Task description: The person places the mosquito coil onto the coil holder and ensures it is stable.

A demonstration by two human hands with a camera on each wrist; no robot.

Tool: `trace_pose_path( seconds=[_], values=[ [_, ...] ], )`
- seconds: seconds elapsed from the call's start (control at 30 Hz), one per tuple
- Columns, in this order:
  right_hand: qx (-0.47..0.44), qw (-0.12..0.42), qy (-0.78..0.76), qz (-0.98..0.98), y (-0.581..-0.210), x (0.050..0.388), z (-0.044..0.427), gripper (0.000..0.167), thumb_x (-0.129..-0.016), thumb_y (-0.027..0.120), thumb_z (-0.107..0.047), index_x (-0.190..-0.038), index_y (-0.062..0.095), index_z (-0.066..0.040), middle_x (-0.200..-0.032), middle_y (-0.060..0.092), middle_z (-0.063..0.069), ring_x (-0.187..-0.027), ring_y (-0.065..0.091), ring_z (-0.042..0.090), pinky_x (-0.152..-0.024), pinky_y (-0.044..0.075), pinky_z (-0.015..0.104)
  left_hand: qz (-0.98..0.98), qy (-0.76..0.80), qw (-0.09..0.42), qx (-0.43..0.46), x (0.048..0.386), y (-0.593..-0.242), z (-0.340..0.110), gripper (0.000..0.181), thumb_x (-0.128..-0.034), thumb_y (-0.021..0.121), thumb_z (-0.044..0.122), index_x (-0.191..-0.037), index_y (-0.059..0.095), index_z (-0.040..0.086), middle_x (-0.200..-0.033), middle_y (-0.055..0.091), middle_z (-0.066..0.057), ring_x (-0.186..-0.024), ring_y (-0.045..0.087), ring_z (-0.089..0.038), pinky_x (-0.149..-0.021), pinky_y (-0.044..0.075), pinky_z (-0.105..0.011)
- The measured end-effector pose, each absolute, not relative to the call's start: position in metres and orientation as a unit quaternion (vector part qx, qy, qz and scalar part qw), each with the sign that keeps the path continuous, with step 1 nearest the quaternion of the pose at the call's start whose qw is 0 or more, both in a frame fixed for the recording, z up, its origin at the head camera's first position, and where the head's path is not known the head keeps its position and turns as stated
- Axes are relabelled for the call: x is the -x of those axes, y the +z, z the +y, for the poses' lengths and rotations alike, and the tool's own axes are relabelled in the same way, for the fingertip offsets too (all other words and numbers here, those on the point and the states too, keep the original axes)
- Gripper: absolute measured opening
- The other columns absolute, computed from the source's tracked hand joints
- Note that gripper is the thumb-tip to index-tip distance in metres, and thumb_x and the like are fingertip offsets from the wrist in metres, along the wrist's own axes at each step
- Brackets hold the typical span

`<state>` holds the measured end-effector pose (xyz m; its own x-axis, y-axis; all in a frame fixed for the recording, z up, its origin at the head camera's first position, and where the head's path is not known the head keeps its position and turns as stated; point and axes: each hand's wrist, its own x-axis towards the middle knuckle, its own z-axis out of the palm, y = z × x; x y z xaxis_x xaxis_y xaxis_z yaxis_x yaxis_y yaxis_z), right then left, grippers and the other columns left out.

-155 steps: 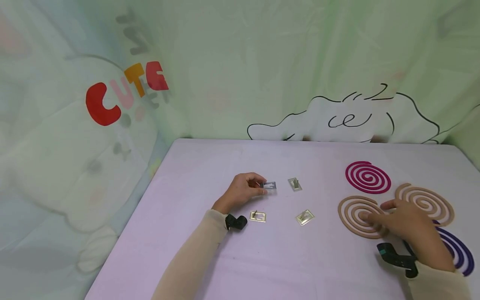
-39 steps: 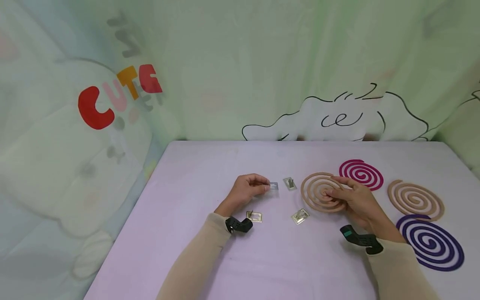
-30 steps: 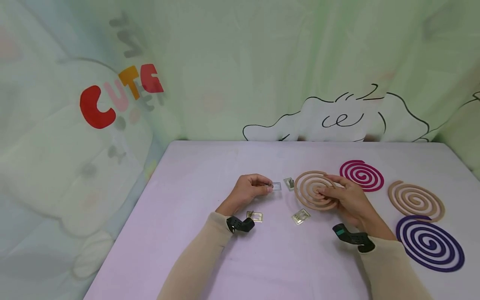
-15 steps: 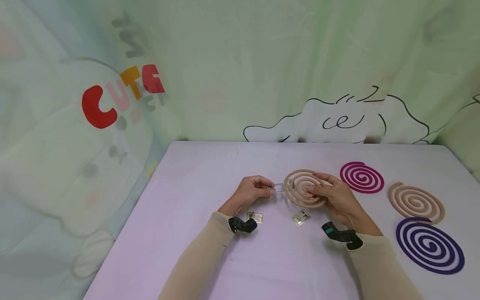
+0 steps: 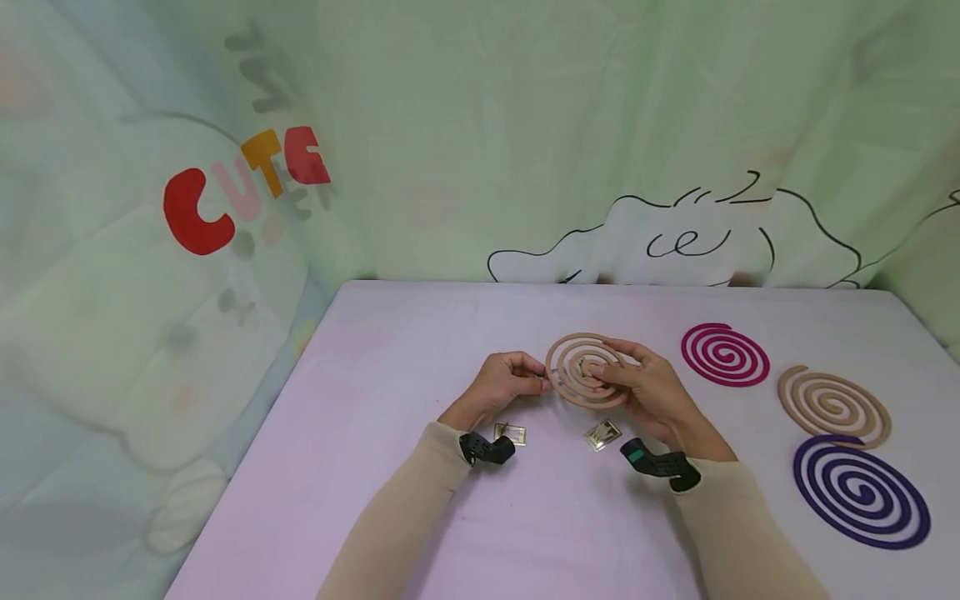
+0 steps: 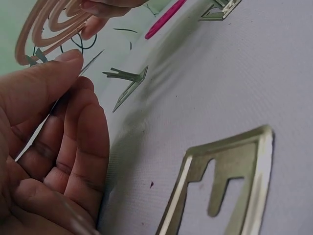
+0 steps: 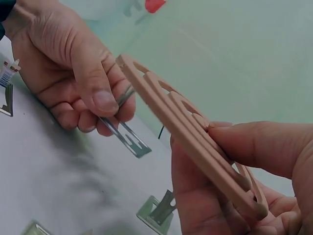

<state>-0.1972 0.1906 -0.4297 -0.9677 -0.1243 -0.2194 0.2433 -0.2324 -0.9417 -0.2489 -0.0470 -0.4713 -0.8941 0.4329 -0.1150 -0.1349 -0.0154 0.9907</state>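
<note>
My left hand (image 5: pixel 497 385) pinches a small flat metal mosquito coil stand (image 7: pixel 138 151) between thumb and fingers, above the table. My right hand (image 5: pixel 660 396) holds a tan mosquito coil (image 7: pixel 171 119) near its centre, tilted up from the table. In the head view the coil's left edge overlaps the held stand and hides most of it. The right wrist view shows the stand's free end apart from the coil. Below the left hand lies a gold-coloured stand (image 5: pixel 511 434), and another stand (image 5: pixel 602 435) lies below the coil. A further stand (image 6: pixel 129 85) sits behind the coil, its prong raised.
To the right lie a magenta coil (image 5: pixel 725 357), another tan coil (image 5: pixel 834 407) and a dark purple coil (image 5: pixel 865 494); the last two touch or overlap at their edges. A pale green printed curtain (image 5: pixel 450 167) hangs behind the table (image 5: pixel 375 400).
My right hand has lifted the tan coil off the table at the right and carried it left to the left hand. The left hand keeps its stand and has hardly moved.
</note>
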Motion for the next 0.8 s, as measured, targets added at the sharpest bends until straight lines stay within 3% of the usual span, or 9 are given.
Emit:
trace_pose_path(
  seconds=[0.3, 0.63, 0.8],
  values=[
    [-0.051, 0.136, -0.783, 0.604, -0.428, 0.202, 0.178, 0.077, -0.098, 0.070, -0.001, -0.160, 0.024, 0.002, -0.112, 0.065, 0.005, -0.092, 0.073, 0.011, -0.080, 0.061, 0.027, 0.695, 0.683, 0.183, -0.133, 0.249, -0.472, -0.046, 0.019, -0.0857, 0.074, -0.015, -0.104, 0.069, -0.012, -0.086, 0.074, 0.001, -0.076, 0.066, -0.008, -0.068, 0.053, -0.021],
    [-0.046, 0.143, -0.772, 0.618, -0.427, 0.206, 0.174, 0.075, -0.099, 0.067, -0.001, -0.161, 0.024, 0.001, -0.107, 0.067, 0.008, -0.088, 0.074, 0.012, -0.077, 0.061, 0.026, 0.729, 0.647, 0.170, -0.146, 0.249, -0.470, -0.039, 0.023, -0.0862, 0.076, -0.012, -0.109, 0.071, -0.012, -0.101, 0.077, -0.015, -0.081, 0.065, -0.005, -0.072, 0.056, -0.020],
    [-0.042, 0.143, -0.762, 0.630, -0.425, 0.207, 0.170, 0.075, -0.099, 0.067, -0.002, -0.161, 0.025, 0.001, -0.107, 0.067, 0.008, -0.086, 0.073, 0.011, -0.076, 0.061, 0.025, 0.753, 0.622, 0.155, -0.149, 0.249, -0.468, -0.038, 0.021, -0.0868, 0.077, -0.009, -0.108, 0.075, -0.008, -0.098, 0.077, -0.012, -0.079, 0.061, -0.005, -0.068, 0.051, -0.019]
  ],
)
